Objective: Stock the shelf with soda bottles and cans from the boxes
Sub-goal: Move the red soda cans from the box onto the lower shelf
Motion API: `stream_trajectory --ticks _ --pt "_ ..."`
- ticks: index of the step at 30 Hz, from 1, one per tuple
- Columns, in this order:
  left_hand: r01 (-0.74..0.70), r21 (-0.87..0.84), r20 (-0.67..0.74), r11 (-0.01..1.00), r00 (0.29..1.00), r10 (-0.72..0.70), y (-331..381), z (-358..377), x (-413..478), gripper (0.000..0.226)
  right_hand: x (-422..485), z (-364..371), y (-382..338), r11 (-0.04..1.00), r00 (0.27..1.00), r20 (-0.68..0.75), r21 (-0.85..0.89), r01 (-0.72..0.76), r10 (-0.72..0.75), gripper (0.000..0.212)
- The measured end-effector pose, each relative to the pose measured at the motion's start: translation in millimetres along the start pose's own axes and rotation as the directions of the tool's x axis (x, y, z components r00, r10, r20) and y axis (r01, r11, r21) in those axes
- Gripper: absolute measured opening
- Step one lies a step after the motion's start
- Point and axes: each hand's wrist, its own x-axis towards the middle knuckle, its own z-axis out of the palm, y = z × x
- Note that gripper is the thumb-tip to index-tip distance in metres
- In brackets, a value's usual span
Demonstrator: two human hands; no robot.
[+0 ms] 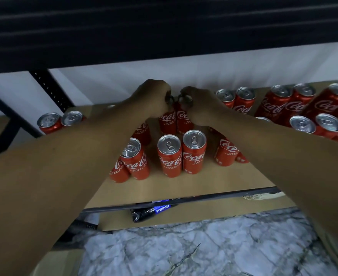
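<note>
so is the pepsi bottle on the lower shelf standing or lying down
Lying down: the Pepsi bottle stretches flat on its side along the lower shelf board.

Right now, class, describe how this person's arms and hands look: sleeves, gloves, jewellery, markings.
The left arm and right arm are bare, no sleeves in view. The left hand and right hand wear no gloves. No watch, bracelet or marking shows at either wrist; rings cannot be told.

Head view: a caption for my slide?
Left hand and right hand hold two red cans side by side at the shelf.
</note>
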Motion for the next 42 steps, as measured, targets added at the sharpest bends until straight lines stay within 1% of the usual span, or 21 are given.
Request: stream_trajectory --ticks 4,10,15,17,18,20,21,23,24,25,27,28,30,33,35,37,40,42 --pt "-0.041 -0.028 0.012 0.999 0.999 0.041 -2 0 -9 0.027 -6 -3 2 0.999 0.999 0.019 -0.031 0.04 -0.04 0.041" --pt "-0.09 -0.044 0.037 0.995 0.995 0.091 -3 0 -16 0.025 -11 -8 1 0.996 0.997 0.052 -0.071 0.052 -0.048 0.04" --pt "-0.107 -0.063 0.04 0.992 0.993 0.109 -4 -1 -21 0.022 -9 -8 1 0.997 0.997 0.064 -0.068 0.047 -0.042 0.035" --pt "-0.113 -0.063 0.039 0.992 0.993 0.115 -5 -2 -24 0.022 -12 -9 0 0.997 0.996 0.076 -0.063 0.043 -0.038 0.037" --pt "-0.111 -0.062 0.032 0.992 0.993 0.113 -5 -2 -26 0.025 -15 -10 -2 0.998 0.996 0.079 -0.058 0.039 -0.035 0.042" --pt "-0.099 -0.059 0.008 0.993 0.995 0.1 -2 -6 -33 0.033 -26 -15 -7 0.999 0.997 0.07 -0.036 0.016 -0.013 0.053" --pt "-0.093 -0.066 -0.009 0.993 0.996 0.093 -1 -9 -38 0.033 -32 -18 -9 1.0 0.999 0.053 -0.025 0.005 -0.003 0.054" --pt "-0.065 -0.124 -0.051 0.99 0.997 0.059 3 -15 -55 0.022 -47 -25 -13 1.0 1.0 -0.004 -0.016 0.026 -0.026 0.044" --pt "-0.051 -0.158 -0.069 0.986 0.997 0.041 5 -19 -66 0.02 -57 -30 -16 0.999 0.999 -0.021 -0.02 0.049 -0.05 0.039" --pt "-0.042 -0.182 -0.087 0.982 0.996 0.027 8 -22 -78 0.026 -70 -36 -20 0.998 0.998 -0.02 -0.015 0.067 -0.068 0.036" --pt "-0.006 -0.182 -0.113 0.983 0.993 -0.015 15 -27 -107 0.041 -101 -47 -30 0.995 0.995 0.03 -0.008 0.095 -0.095 0.039" --pt "0.024 -0.189 -0.129 0.982 0.99 -0.049 20 -30 -122 0.043 -117 -51 -35 0.994 0.992 0.053 0.001 0.112 -0.112 0.042" --pt "0.081 -0.229 -0.141 0.97 0.983 -0.115 27 -33 -149 0.039 -141 -54 -41 0.992 0.988 0.086 0.024 0.128 -0.129 0.042" --pt "0.136 -0.295 -0.12 0.946 0.977 -0.178 36 -36 -186 0.04 -166 -54 -53 0.992 0.984 0.128 0.04 0.116 -0.121 0.051" --pt "0.153 -0.321 -0.105 0.935 0.975 -0.196 40 -39 -207 0.043 -183 -54 -64 0.992 0.982 0.144 0.059 0.115 -0.123 0.051" --pt "0.161 -0.331 -0.096 0.93 0.974 -0.203 45 -45 -227 0.041 -199 -55 -73 0.992 0.977 0.174 0.049 0.118 -0.125 0.049" --pt "0.162 -0.303 -0.072 0.939 0.979 -0.192 46 -53 -256 0.043 -222 -57 -83 0.991 0.978 0.161 0.01 0.136 -0.135 0.056" --pt "0.135 -0.309 -0.08 0.942 0.983 -0.167 44 -58 -278 0.039 -242 -61 -91 0.987 0.975 0.148 0.011 0.163 -0.163 0.057"
